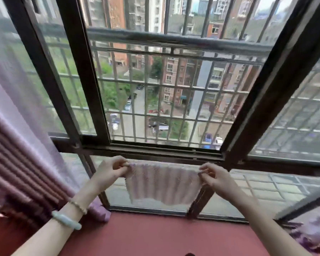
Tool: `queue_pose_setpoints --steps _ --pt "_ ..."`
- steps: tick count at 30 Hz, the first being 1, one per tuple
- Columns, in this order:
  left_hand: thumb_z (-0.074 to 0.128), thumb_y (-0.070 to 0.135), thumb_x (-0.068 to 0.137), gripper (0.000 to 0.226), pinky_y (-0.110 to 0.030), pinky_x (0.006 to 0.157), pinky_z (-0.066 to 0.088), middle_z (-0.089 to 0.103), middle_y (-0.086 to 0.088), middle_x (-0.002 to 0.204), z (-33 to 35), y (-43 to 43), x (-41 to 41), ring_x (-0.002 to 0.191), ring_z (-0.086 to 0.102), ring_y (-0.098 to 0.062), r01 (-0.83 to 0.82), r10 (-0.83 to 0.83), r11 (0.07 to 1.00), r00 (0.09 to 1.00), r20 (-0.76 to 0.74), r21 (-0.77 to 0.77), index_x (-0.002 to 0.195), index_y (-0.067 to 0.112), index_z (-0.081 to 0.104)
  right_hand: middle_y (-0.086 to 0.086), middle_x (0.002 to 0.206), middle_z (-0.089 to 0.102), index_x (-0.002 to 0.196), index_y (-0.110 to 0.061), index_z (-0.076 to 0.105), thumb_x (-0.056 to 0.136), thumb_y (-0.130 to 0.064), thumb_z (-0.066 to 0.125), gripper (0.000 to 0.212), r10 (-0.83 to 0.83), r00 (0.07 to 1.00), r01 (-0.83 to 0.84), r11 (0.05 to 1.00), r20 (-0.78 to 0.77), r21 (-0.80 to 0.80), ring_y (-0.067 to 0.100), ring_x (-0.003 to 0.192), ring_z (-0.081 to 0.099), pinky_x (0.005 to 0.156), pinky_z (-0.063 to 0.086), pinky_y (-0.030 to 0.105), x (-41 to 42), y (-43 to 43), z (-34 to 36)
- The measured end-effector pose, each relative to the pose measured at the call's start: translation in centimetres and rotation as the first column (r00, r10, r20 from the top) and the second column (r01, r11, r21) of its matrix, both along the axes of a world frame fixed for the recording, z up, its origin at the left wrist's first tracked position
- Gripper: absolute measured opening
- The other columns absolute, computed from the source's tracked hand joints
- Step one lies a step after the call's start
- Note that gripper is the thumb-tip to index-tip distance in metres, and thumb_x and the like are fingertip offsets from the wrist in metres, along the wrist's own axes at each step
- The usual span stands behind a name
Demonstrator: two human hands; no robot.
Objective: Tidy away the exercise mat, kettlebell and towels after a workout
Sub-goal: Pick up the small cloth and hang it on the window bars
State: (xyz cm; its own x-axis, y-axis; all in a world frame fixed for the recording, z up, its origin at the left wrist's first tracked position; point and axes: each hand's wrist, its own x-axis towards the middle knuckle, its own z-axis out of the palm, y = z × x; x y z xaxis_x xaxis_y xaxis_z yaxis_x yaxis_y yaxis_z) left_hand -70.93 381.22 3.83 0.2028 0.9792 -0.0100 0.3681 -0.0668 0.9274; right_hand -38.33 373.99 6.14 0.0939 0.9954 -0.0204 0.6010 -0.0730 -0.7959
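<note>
A small pale pink towel (163,183) hangs spread out in front of the lower window pane, just under the dark window frame rail (155,152). My left hand (109,171) pinches its top left corner and my right hand (213,177) pinches its top right corner, so the cloth is stretched flat between them. Its bottom edge hangs loose above the red sill (155,235). No mat or kettlebell is in view.
The sliding window stands open in the middle, with a metal security grille (164,84) outside and buildings far below. A purple curtain (17,145) hangs at the left, more curtain fabric (314,235) at the lower right. Glass panes flank the opening.
</note>
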Motion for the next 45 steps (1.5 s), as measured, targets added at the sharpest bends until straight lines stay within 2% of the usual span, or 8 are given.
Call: queue_pose_setpoints --steps 13,18,21,27,32,38,41,45 --pt "0.063 -0.004 0.085 0.006 -0.012 0.056 0.046 0.06 -0.004 0.071 -6.8 20.1 2.1 0.065 0.056 -0.007 0.064 -0.08 0.982 0.993 -0.086 -0.176 0.08 0.0 0.063 0.012 0.075 0.064 0.08 -0.016 0.059 0.087 0.0 0.057 0.018 -0.079 0.996 0.084 0.983 0.042 -0.161 0.021 0.068 0.06 0.056 0.049 0.015 1.4 20.5 -6.0" --pt "0.072 0.014 0.082 0.006 -0.006 0.06 0.041 0.067 0.011 0.068 -9.4 27.7 3.3 0.067 0.059 -0.001 0.053 -0.093 0.973 0.981 -0.171 -0.226 0.084 0.009 0.068 0.009 0.089 0.067 0.083 -0.024 0.058 0.088 -0.01 0.058 0.015 -0.084 0.989 0.112 0.963 0.121 -0.244 0.024 0.082 0.063 0.076 0.051 0.036 2.6 27.1 -8.1" --pt "0.072 0.02 0.083 0.007 -0.004 0.062 0.04 0.068 0.013 0.076 -10.3 30.9 4.5 0.069 0.061 0.008 0.049 -0.105 0.969 0.969 -0.224 -0.244 0.087 0.018 0.067 0.011 0.092 0.067 0.091 -0.017 0.06 0.09 -0.013 0.056 0.006 -0.113 0.982 0.15 0.953 0.151 -0.263 0.023 0.079 0.061 0.073 0.049 0.019 3.0 30.2 -8.7" --pt "0.07 0.008 0.083 0.014 -0.009 0.052 0.044 0.067 -0.006 0.079 -13.0 34.7 6.9 0.074 0.06 -0.017 -0.019 -0.048 0.943 0.98 -0.191 -0.333 0.095 0.007 0.061 0.018 0.078 0.061 0.082 -0.014 0.056 0.09 -0.006 0.053 0.011 -0.094 0.987 0.134 0.93 0.129 -0.341 0.021 0.072 0.055 0.08 0.051 0.043 4.3 34.8 -12.0" --pt "0.064 -0.001 0.084 0.014 -0.031 0.066 0.056 0.059 -0.012 0.08 -15.7 35.6 7.9 0.068 0.056 -0.017 -0.079 -0.017 0.896 0.977 -0.211 -0.437 0.092 0.008 0.057 0.01 0.096 0.063 0.105 -0.006 0.062 0.09 -0.01 0.05 0.019 -0.07 0.979 0.14 0.914 0.19 -0.382 0.025 0.093 0.057 0.082 0.04 0.028 5.2 36.2 -15.4" --pt "0.051 0.032 0.089 0.043 -0.038 0.1 0.041 0.058 -0.011 0.121 -15.1 31.2 8.8 0.113 0.054 -0.03 0.087 -0.148 0.988 0.792 -0.593 -0.13 0.124 0.007 0.054 0.021 0.118 0.06 0.121 -0.004 0.054 0.083 -0.027 0.046 0.045 0.1 0.886 -0.068 0.994 0.453 -0.088 0.038 0.109 0.054 0.095 0.043 0.045 4.1 32.9 -17.5" --pt "0.042 0.044 0.084 0.052 -0.037 0.1 0.034 0.058 -0.011 0.124 -15.5 27.0 9.7 0.116 0.053 -0.028 0.486 -0.208 0.86 0.608 -0.766 0.153 0.123 0.011 0.052 0.017 0.125 0.058 0.125 -0.015 0.047 0.081 -0.033 0.044 0.047 0.315 0.772 -0.351 0.935 0.553 -0.042 0.034 0.114 0.052 0.093 0.047 0.047 2.3 29.7 -18.4" --pt "0.034 0.056 0.09 0.061 -0.044 0.109 0.018 0.035 -0.007 0.145 -18.1 23.5 10.5 0.132 0.034 -0.026 0.611 -0.227 0.785 0.439 -0.869 0.104 0.14 0.021 0.037 0.013 0.135 0.047 0.134 -0.021 0.041 0.084 -0.042 0.043 0.055 0.508 0.557 -0.561 0.814 0.657 -0.153 0.031 0.119 0.045 0.099 0.034 0.045 1.8 27.9 -19.8"
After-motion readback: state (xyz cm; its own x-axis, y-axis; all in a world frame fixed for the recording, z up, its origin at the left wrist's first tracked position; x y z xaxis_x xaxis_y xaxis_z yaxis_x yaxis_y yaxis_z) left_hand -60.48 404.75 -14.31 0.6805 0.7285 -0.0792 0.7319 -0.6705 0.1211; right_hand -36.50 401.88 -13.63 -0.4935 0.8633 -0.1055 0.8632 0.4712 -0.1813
